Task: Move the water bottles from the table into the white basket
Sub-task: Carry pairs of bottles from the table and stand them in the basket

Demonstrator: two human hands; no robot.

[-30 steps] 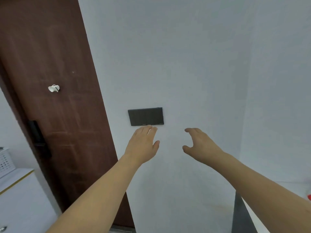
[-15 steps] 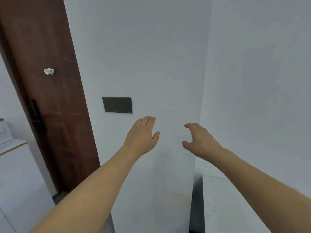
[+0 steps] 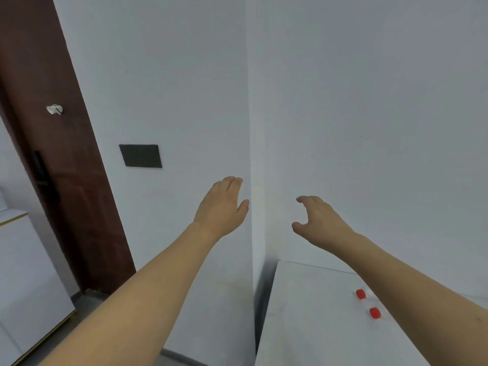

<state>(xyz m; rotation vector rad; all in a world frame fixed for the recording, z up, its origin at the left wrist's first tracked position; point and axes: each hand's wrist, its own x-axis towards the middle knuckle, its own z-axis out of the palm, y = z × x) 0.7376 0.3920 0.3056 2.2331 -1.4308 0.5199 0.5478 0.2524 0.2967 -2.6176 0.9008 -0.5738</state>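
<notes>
Soft, even, slightly dim daylight washes the white walls (image 3: 369, 101), no hard shadows or glare, edges bowing at nine o'clock, mild blur throughout.

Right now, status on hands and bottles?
Left hand and right hand open, raised, empty. Two red bottle caps on white table, under right forearm. Basket not seen.

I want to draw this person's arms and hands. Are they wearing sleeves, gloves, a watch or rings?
Draw them bare. The left hand and right hand have no gloves. Both forearms are uncovered as far as the picture shows, with no sleeves. No watch, bracelet or rings are visible on the sides facing the camera. Nothing is marked on them either.
</notes>
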